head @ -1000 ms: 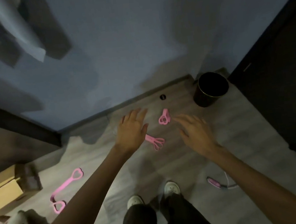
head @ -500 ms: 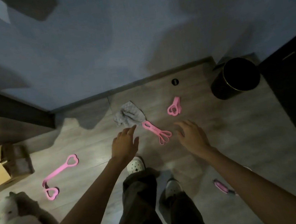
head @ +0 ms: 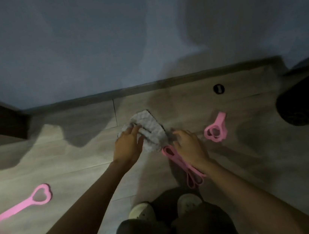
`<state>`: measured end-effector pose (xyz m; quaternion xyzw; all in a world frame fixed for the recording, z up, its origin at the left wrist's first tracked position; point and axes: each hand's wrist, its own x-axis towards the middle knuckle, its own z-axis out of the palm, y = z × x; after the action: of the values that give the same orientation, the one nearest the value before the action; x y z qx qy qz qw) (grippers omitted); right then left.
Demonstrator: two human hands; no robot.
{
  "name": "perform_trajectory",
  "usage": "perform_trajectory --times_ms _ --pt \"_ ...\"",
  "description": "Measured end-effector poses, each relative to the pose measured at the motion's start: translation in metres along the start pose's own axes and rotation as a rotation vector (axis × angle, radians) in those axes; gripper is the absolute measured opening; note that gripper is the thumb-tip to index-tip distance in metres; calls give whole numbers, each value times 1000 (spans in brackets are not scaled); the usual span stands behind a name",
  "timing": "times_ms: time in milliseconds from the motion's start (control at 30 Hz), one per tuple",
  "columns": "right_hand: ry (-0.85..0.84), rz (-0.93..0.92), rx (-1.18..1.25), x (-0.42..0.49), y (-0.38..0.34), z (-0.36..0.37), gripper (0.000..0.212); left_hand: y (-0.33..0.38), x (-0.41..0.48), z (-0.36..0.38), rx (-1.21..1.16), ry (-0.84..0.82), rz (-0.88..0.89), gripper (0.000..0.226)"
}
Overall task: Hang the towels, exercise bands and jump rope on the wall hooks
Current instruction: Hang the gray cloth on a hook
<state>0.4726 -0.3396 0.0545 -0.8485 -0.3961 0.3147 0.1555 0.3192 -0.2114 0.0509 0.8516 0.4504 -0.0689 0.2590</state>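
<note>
The grey towel (head: 151,131) lay on the floor (head: 73,166) near the wall (head: 101,45), the left hand (head: 128,145) had its grip closed on it, likely to lift it, and I could not tell the right hand's (head: 189,145) grip.

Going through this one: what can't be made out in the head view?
Wall hooks: none in the head view, only bare wall.
Grip: blur and dim light hide whether the left hand and right hand hold the grey towel.
Middle pink band: partly covered by the right hand and wrist.
Left pink band: cut by the left edge.
Black bin: cut by the right edge.
Small black disc on the floor: too small to identify.
</note>
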Motion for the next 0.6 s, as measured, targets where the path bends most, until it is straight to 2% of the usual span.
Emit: perform_trajectory --times_ms 233,367,467,600 --pt "-6 -86 16 122 64 125 36 -82 120 141 -125 112 58 40" --pt "-13 -92 -40 164 85 159 43 -105 167 180 -122 125 130 41" --pt "52 -70 -26 189 90 181 44 -113 191 202 -52 150 113 46" --pt "109 -71 4 197 89 186 24 -107 198 208 53 184 142 52"
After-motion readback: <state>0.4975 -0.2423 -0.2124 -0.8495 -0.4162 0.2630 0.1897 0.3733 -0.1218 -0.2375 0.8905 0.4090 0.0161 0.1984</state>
